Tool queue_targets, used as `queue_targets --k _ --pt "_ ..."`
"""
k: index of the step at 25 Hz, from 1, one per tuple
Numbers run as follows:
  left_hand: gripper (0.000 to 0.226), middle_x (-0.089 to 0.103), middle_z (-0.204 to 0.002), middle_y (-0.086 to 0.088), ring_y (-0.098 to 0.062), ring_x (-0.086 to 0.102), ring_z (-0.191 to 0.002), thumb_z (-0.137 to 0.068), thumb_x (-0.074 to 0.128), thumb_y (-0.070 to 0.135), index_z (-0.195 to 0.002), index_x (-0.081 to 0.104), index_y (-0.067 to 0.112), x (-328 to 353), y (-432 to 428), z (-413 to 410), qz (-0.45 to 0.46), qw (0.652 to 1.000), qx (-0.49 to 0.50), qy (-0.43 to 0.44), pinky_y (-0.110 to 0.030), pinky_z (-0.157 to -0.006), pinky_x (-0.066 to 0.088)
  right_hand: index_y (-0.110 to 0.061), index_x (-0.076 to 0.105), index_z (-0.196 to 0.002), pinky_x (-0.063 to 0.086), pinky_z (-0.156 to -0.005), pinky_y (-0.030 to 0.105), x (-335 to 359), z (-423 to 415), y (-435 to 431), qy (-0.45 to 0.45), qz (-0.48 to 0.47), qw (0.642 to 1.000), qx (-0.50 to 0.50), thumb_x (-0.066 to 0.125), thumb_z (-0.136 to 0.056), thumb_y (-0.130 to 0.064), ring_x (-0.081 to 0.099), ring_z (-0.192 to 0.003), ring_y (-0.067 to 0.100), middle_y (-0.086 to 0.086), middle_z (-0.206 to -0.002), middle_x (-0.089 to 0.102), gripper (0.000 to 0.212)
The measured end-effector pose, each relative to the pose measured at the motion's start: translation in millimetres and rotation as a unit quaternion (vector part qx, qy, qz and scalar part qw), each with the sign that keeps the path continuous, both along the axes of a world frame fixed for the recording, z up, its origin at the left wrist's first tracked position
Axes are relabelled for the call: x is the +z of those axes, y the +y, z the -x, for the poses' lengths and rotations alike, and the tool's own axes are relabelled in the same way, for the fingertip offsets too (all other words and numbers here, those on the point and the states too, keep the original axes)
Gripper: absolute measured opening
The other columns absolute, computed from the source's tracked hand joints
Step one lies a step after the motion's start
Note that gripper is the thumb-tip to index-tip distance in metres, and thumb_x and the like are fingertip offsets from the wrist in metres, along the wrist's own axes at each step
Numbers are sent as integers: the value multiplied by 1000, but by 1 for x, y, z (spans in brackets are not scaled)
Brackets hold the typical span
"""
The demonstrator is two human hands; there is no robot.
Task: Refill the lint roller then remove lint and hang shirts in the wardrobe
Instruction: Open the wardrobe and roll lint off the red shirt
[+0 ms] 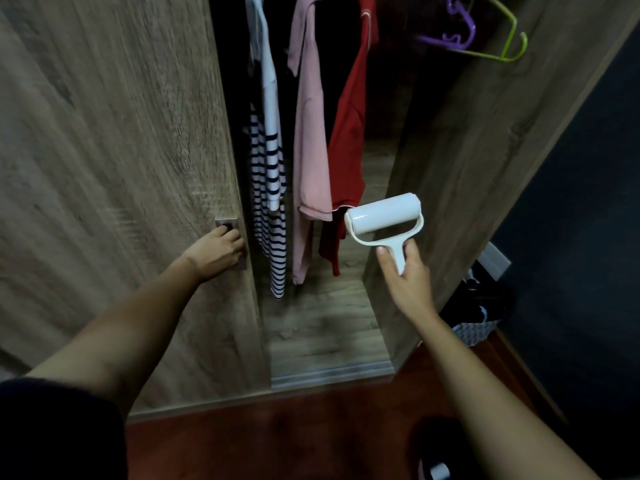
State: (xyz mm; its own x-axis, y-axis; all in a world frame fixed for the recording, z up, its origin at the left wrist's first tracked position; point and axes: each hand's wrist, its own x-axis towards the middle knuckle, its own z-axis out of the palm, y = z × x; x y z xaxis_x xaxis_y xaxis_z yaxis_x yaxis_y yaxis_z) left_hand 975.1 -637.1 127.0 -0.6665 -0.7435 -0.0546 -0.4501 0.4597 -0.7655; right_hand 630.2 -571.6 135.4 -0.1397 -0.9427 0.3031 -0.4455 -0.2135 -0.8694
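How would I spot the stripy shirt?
Look inside the open wardrobe, between its wooden doors. Of the shirts hanging there, the striped shirt is the leftmost, nearest the door the left hand holds. Only it has dark and white stripes; the pink shirt and red shirt beside it are plain.

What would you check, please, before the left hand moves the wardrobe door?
1. Grip on the door: ok; the left hand curls over the handle.
2. Hold on the lint roller: ok; the right hand grips its stem.
3. Door edge clear of the striped shirt: cannot tell; it hangs very close.
4. Roller clear of the red shirt: cannot tell; its end sits right by the hem.
5. Spare hangers: ok; a purple hanger and a green hanger hang empty on the right.
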Motion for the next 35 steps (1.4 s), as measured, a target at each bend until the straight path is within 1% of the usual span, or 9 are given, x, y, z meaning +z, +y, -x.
queue_targets --k 9,13,17,20,23,27,29,31,35 --pt "19 68 -78 -3 -23 61 -72 -73 55 20 -70 73 16 -3 5 -21 5 999 5 33 -33 -64 50 -22 52 -98 41 -56 8 4 -20 -9 -7 12 1000 15 56 -89 -34 57 -65 -8 -9 -75 62 16" --pt "22 66 -80 -9 -26 60 -72 -81 51 18 -91 67 7 8 -2 21 54 976 -74 199 -34 -56 47 -20 53 -98 46 -64 25 9 -11 -15 -23 21 999 -17 56 -89 -35 58 -65 -4 -10 -73 62 18" --pt "37 65 -71 -11 -26 60 -62 -87 46 26 -106 66 3 59 -15 109 123 908 -124 381 -30 -53 47 -17 54 -103 47 -70 31 18 3 -20 -29 24 999 -34 55 -90 -33 59 -72 5 -9 -76 62 21" --pt "55 64 -81 -21 -35 63 -72 -93 45 37 -139 40 8 106 -26 166 37 836 32 547 -39 -60 48 -15 54 -101 45 -69 30 25 19 -28 -33 30 998 -49 56 -90 -33 59 -72 4 -8 -76 62 21" --pt "72 64 -99 -25 -41 61 -92 -94 47 36 -148 10 5 127 -54 198 0 786 140 603 -44 -73 45 -15 54 -102 45 -67 28 30 35 -44 -30 33 998 -51 55 -90 -34 59 -72 3 -9 -76 62 23" --pt "45 63 -109 -23 -43 59 -101 -92 52 32 -127 43 5 129 -91 215 13 705 213 677 -43 -79 46 -16 53 -100 44 -65 15 36 53 -82 -42 42 997 -44 55 -90 -34 58 -69 -2 -10 -75 62 21" --pt "25 68 -92 -14 -37 61 -93 -88 54 33 -101 59 13 133 -99 218 -5 674 182 716 -37 -74 45 -18 53 -98 41 -60 9 40 57 -110 -43 48 998 -23 55 -90 -34 57 -66 -8 -11 -74 62 18" --pt "11 58 -66 -2 -28 58 -76 -83 60 31 -78 58 21 140 -100 211 -11 623 142 769 -32 -67 39 -20 51 -96 40 -58 8 47 57 -139 -48 53 997 -2 55 -90 -33 56 -64 -11 -11 -74 61 15" --pt "11 53 -80 -8 -20 49 -79 -86 61 25 -82 56 15 139 -86 169 46 564 146 811 -26 -66 30 -28 44 -95 41 -58 14 64 37 -193 -97 65 991 60 52 -89 -38 53 -63 0 -5 -77 57 14"
